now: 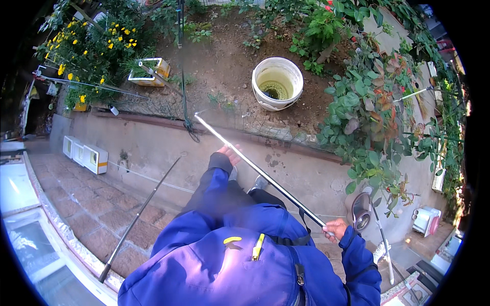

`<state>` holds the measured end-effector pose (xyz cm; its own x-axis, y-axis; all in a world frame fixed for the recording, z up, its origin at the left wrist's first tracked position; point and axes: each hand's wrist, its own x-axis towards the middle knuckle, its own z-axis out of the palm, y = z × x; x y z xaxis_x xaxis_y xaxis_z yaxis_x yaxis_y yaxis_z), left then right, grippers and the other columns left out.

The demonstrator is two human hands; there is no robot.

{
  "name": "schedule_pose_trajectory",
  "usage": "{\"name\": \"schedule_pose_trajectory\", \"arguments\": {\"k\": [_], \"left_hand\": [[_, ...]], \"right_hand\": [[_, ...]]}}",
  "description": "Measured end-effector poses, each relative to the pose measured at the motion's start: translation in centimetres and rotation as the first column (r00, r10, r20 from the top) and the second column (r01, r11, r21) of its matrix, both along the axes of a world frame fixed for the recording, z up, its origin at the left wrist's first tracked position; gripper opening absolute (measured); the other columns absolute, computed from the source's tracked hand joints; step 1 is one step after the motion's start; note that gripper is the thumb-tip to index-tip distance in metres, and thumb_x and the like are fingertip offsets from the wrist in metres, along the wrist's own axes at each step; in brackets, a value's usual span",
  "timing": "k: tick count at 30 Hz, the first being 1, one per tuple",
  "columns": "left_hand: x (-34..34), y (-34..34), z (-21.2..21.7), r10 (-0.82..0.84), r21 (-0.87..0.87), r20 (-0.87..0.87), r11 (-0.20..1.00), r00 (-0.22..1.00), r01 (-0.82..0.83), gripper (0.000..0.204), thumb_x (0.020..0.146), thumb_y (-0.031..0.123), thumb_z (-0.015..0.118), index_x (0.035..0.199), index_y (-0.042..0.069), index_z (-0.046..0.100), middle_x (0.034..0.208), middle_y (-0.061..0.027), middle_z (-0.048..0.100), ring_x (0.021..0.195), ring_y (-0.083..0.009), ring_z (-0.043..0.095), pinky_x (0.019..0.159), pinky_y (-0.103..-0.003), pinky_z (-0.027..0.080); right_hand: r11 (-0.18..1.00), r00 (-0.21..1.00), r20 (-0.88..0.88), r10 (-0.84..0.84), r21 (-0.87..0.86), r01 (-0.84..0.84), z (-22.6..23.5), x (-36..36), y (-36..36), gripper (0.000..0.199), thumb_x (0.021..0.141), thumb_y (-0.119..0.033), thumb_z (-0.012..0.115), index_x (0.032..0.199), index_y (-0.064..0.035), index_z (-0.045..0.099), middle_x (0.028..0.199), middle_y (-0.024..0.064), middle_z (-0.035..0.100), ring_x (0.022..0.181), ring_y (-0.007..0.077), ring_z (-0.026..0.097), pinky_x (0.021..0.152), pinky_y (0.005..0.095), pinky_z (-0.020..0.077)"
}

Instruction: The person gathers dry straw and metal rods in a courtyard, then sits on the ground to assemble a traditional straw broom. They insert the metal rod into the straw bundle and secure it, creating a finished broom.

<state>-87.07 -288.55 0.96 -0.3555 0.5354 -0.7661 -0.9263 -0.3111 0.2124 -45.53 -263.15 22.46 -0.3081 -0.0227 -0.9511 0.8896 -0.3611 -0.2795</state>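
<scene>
A long, shiny metal pole (270, 178) slants across the view in front of me, from upper left to lower right. My right hand (335, 229) is closed around its lower, near end. The pole's far end points at the garden bed, near a dark cord. My left hand (232, 153) is held out beneath the middle of the pole with its fingers stretched and apart. Whether the pole touches that palm I cannot tell. Beyond the pole, a white bucket (291, 65) with some yellowish-green liquid stands on the soil.
A low edging (296, 149) divides the soil from the paved path. Leafy bushes (365, 117) overhang at the right. White foam boxes (95, 159) lie by the brick step at left, near a dark leaning rod (133, 224). A round brown container (359, 209) stands at right.
</scene>
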Motion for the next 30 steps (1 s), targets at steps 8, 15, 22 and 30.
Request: {"name": "schedule_pose_trajectory", "arguments": {"k": [8,15,22,30], "left_hand": [[-0.1,3.7,2.6,-0.117,0.305,-0.121,0.941,0.986,0.149,0.027,0.087,0.019,0.053,0.112,0.008,0.051,0.108,-0.0125,0.059,0.103,-0.0315,0.057,0.079,-0.044,0.049],[0.6,4.6,6.8,-0.230,0.462,-0.192,0.836,0.954,0.295,0.027,0.082,0.011,0.055,0.108,0.004,0.052,0.104,-0.0157,0.060,0.102,-0.0341,0.058,0.075,-0.044,0.053],[-0.3,4.8,6.1,-0.330,0.326,-0.148,0.874,0.932,0.361,0.035,0.081,0.015,0.058,0.113,0.005,0.048,0.107,-0.0157,0.060,0.100,-0.0349,0.058,0.073,-0.045,0.052],[-2.0,-1.4,-8.4,-0.496,-0.133,0.076,0.855,0.865,0.502,0.043,0.088,0.031,0.046,0.121,0.003,0.044,0.122,-0.0153,0.051,0.107,-0.0358,0.052,0.087,-0.049,0.042]], "right_hand": [[0.640,0.928,0.113,0.356,0.694,-0.330,-4.4,5.3,-2.6,0.022,0.065,-0.023,0.070,0.069,-0.0028,0.060,0.051,0.0050,0.050,0.048,0.0128,0.045,0.048,0.0303,0.0395],[0.342,0.872,0.424,0.246,0.804,-0.487,-8.1,7.9,-5.9,0.027,0.059,-0.020,0.074,0.068,-0.0027,0.056,0.066,0.0162,0.059,0.065,0.0350,0.058,0.062,0.0409,0.0466],[0.382,0.878,0.407,0.254,0.791,-0.477,-6.4,6.7,-9.5,0.024,0.063,-0.025,0.071,0.069,-0.0057,0.058,0.069,0.0160,0.060,0.070,0.0361,0.059,0.065,0.0428,0.0473],[0.485,0.825,0.457,0.331,0.668,-0.565,-1.5,6.1,-9.8,0.030,0.067,-0.036,0.069,0.079,-0.0084,0.063,0.076,0.0172,0.062,0.077,0.0359,0.059,0.069,0.0423,0.0482]]}}
